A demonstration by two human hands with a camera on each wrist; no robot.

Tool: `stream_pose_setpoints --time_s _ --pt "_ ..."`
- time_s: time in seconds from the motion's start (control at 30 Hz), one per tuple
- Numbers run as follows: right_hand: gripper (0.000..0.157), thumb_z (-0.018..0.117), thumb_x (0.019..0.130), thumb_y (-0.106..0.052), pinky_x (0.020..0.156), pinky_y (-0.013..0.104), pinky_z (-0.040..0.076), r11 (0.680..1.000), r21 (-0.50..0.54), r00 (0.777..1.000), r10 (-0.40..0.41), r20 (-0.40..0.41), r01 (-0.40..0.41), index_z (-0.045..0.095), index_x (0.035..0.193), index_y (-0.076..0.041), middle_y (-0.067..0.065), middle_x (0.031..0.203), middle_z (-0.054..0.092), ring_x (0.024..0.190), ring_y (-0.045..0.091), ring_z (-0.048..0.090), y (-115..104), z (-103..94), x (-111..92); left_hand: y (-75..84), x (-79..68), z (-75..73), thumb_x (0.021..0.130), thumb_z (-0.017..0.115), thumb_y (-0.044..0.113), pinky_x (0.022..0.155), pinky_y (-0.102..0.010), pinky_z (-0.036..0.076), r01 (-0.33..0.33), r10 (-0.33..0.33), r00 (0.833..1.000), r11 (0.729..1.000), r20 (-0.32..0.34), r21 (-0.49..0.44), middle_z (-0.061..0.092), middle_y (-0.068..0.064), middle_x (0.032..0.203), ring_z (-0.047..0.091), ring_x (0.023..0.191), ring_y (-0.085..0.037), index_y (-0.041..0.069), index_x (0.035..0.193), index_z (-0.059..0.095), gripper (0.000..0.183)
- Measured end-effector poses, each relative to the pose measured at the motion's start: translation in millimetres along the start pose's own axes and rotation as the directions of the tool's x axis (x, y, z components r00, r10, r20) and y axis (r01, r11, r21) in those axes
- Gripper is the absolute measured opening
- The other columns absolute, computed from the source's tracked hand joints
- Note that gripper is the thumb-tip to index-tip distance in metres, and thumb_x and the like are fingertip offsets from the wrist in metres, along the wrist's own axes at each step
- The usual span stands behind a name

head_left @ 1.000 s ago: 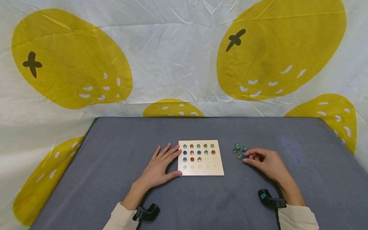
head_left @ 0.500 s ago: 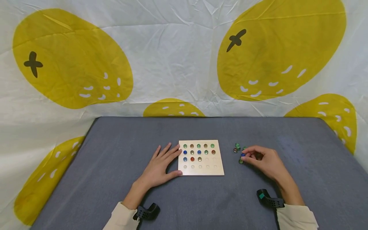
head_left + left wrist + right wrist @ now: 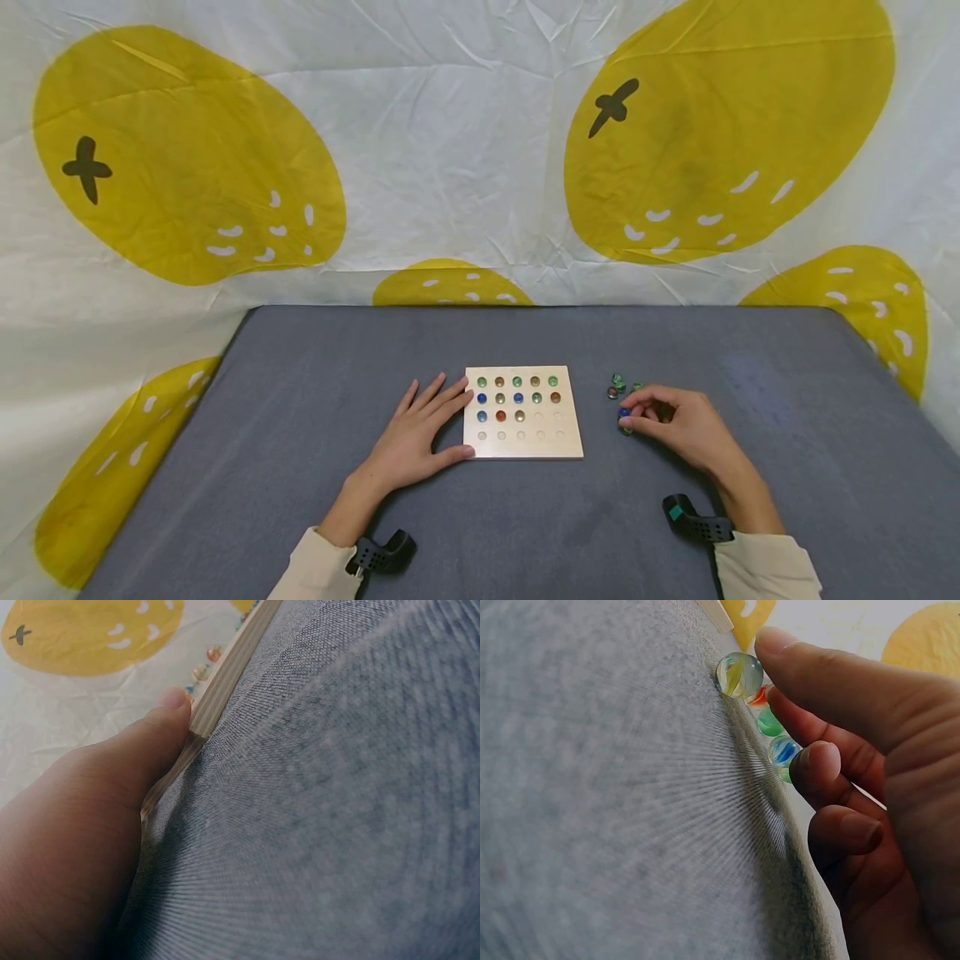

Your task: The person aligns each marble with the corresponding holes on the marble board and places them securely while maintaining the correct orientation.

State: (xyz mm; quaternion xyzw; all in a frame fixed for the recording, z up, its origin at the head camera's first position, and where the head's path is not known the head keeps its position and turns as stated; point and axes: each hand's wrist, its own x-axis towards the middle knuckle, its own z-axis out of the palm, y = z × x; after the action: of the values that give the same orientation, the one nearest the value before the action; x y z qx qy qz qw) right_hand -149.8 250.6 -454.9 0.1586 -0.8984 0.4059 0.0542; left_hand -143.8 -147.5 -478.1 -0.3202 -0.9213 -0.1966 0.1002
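Note:
A pale wooden board (image 3: 522,447) with rows of round hollows lies on the table; glass marbles fill its two upper rows and part of the third. My left hand (image 3: 412,440), fingers straight and spread, rests along the board's left edge, the thumb (image 3: 161,724) at its near corner. To the right of the board, my right hand (image 3: 686,423) pinches a blue marble (image 3: 624,412) between thumb and forefinger. A clear marble with a yellow swirl (image 3: 739,675) sits beside the thumb tip. In the right wrist view the thumb appears to hide the pinched marble.
Several loose marbles (image 3: 617,380) lie just beyond the right hand, including a clear one with a blue swirl (image 3: 784,750). A grey cloth covers the table (image 3: 480,533). Behind it hangs a white curtain (image 3: 450,167) with yellow fruit prints.
My right hand has shifted slightly left and toward me with the blue marble. The yellowish-green marble beside it has moved nearer to me. The left hand stays on the board.

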Motion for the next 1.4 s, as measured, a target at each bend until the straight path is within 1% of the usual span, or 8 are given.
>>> stream_pose_setpoints --time_s 0.2,0.4,0.57,0.7,0.9,1.07,1.3,1.4 --pt "0.013 0.079 0.080 -0.025 0.050 0.023 0.042 1.000 -0.008 1.000 -0.008 -0.005 0.008 0.072 0.090 -0.021 -0.006 0.071 0.061 0.058 0.011 0.051 1.4 -0.3 -0.7 0.5 -0.3 0.6 0.088 0.057 0.061 0.114 -0.054 0.009 0.004 -0.004 1.000 1.000 0.000 -0.002 0.029 0.002 0.154 0.020 0.143 -0.027 0.020 0.149 0.038 0.076" --pt "0.013 0.079 0.080 -0.024 0.050 0.023 0.041 1.000 -0.003 1.000 -0.025 -0.006 0.025 0.073 0.091 -0.019 -0.007 0.071 0.060 0.058 0.011 0.051 0.3 -1.6 -1.1 1.0 0.3 -0.2 0.088 0.053 0.063 0.114 -0.054 0.009 0.000 0.000 1.000 1.000 -0.005 -0.009 0.031 0.001 0.154 0.020 0.143 -0.028 0.020 0.149 0.039 0.075" --pt "0.013 0.079 0.080 -0.025 0.049 0.023 0.041 1.000 -0.017 1.000 -0.019 -0.014 0.018 0.073 0.091 -0.021 -0.007 0.070 0.060 0.057 0.011 0.050 -3.2 -2.6 -0.1 1.1 0.6 -0.7 0.089 0.052 0.063 0.114 -0.054 0.009 -0.003 0.003 1.000 1.000 -0.004 -0.003 0.031 0.000 0.154 0.020 0.143 -0.028 0.020 0.149 0.039 0.075" --pt "0.014 0.080 0.080 -0.026 0.048 0.023 0.041 0.999 -0.030 0.999 -0.024 -0.048 0.022 0.073 0.091 -0.022 -0.007 0.070 0.059 0.057 0.010 0.050 -7.0 -1.2 1.7 0.9 0.3 -1.0 0.088 0.053 0.062 0.114 -0.054 0.008 0.001 -0.001 1.000 1.000 -0.001 -0.004 0.031 0.001 0.154 0.020 0.143 -0.027 0.020 0.148 0.039 0.075" --pt "0.015 0.082 0.078 -0.021 0.047 0.022 0.039 0.998 -0.017 0.992 -0.069 -0.109 0.067 0.074 0.090 -0.020 -0.007 0.071 0.059 0.057 0.010 0.049 -15.3 3.7 5.0 1.0 -0.4 -1.7 0.088 0.057 0.060 0.114 -0.054 0.008 0.003 -0.003 1.000 1.000 -0.003 -0.008 0.030 0.001 0.154 0.020 0.143 -0.028 0.019 0.148 0.039 0.075" --pt "0.015 0.081 0.078 -0.017 0.048 0.021 0.040 0.995 0.003 0.988 -0.096 -0.120 0.097 0.074 0.091 -0.018 -0.007 0.071 0.058 0.058 0.010 0.048 -24.5 9.2 8.3 0.9 -0.3 -1.4 0.088 0.057 0.060 0.114 -0.054 0.008 0.005 -0.005 1.000 1.000 -0.002 -0.005 0.030 0.001 0.154 0.020 0.143 -0.028 0.020 0.149 0.039 0.075" --pt "0.019 0.078 0.082 -0.026 0.049 0.024 0.042 0.996 0.086 0.992 0.017 -0.126 -0.006 0.074 0.096 -0.014 -0.002 0.076 0.062 0.059 0.015 0.050 -35.0 16.1 10.7 0.9 0.0 -1.3 0.087 0.057 0.060 0.114 -0.054 0.008 0.001 -0.001 1.000 1.000 -0.005 -0.003 0.030 0.001 0.154 0.020 0.143 -0.027 0.020 0.148 0.039 0.075" --pt "0.019 0.077 0.083 -0.028 0.048 0.024 0.042 0.994 0.102 0.991 0.037 -0.126 -0.025 0.074 0.097 -0.015 -0.001 0.078 0.063 0.058 0.015 0.050 -38.3 18.1 12.2 0.5 -0.1 -1.1 0.088 0.057 0.060 0.114 -0.054 0.008 -0.001 0.001 1.000 1.000 -0.007 -0.009 0.030 0.001 0.154 0.020 0.143 -0.028 0.019 0.148 0.039 0.075"
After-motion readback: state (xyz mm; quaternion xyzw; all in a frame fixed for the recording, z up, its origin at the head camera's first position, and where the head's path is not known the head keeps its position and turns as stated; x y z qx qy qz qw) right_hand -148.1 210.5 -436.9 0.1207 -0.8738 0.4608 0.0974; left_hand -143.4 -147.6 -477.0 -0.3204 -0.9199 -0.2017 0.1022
